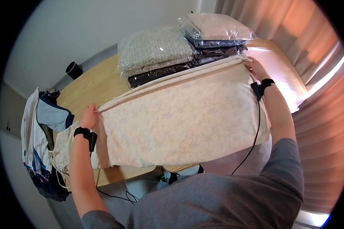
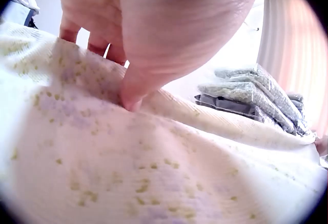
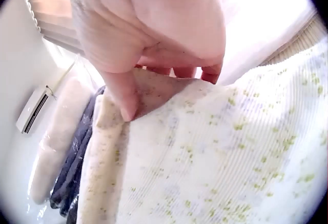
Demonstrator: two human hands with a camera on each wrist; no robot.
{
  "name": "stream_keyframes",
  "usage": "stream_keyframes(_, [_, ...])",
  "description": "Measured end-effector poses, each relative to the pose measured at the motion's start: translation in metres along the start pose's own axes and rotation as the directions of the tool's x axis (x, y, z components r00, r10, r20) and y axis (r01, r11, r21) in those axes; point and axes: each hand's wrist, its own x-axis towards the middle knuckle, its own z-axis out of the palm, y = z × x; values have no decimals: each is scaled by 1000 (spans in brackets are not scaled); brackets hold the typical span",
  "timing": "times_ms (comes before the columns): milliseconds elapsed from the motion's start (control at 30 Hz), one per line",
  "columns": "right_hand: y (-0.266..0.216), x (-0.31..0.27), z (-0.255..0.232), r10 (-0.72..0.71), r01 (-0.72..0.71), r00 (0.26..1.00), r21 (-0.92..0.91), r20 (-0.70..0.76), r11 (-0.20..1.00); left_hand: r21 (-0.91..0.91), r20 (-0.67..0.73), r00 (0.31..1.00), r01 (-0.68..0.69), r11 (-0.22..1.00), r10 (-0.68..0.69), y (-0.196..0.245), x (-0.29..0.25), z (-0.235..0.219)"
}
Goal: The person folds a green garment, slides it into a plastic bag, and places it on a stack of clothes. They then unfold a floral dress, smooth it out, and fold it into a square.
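A cream floral cloth (image 1: 183, 118) lies spread across the table, its far edge folded over in a long strip. At the left end of that edge, my left hand (image 1: 88, 117) pinches the fabric; in the left wrist view the thumb of the hand (image 2: 159, 34) presses on the near side, fingers behind. My right hand (image 1: 257, 69) grips the far right corner. The right wrist view shows the hand (image 3: 154, 34) with its thumb on the ribbed floral fabric (image 3: 205, 152) and its fingers partly hidden behind it. Drawstrings hang from the cloth's left end.
Clear-bagged folded textiles (image 1: 156, 49) are stacked behind the cloth, with a pale bagged one (image 1: 218, 26) on top at right. Several garments (image 1: 36, 129) hang over the table's left end. A black cup (image 1: 74, 70) stands at the back left. Curtains (image 1: 317, 168) hang at right.
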Motion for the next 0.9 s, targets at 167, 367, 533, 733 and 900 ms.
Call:
stream_keyframes(167, [10,10,21,15,-15,1000,-44,11,999,24,113,986,124,992,-126,6,3,-4])
stream_keyframes(367, [-39,-71,2,-83,26,993,-511,-89,859,-141,-67,993,-107,984,98,2,-26,-26])
stream_keyframes(533, [-43,-207,-41,-13,-19,998,-541,-55,841,-255,40,952,-283,925,303,66,-128,-96])
stream_keyframes(733, [73,-296,-41,206,-299,805,-81,-556,951,-366,172,917,-280,888,360,130,-206,-74])
stream_keyframes(900, [79,-306,13,352,-198,878,423,-324,884,-227,71,916,-370,901,394,157,-213,-37])
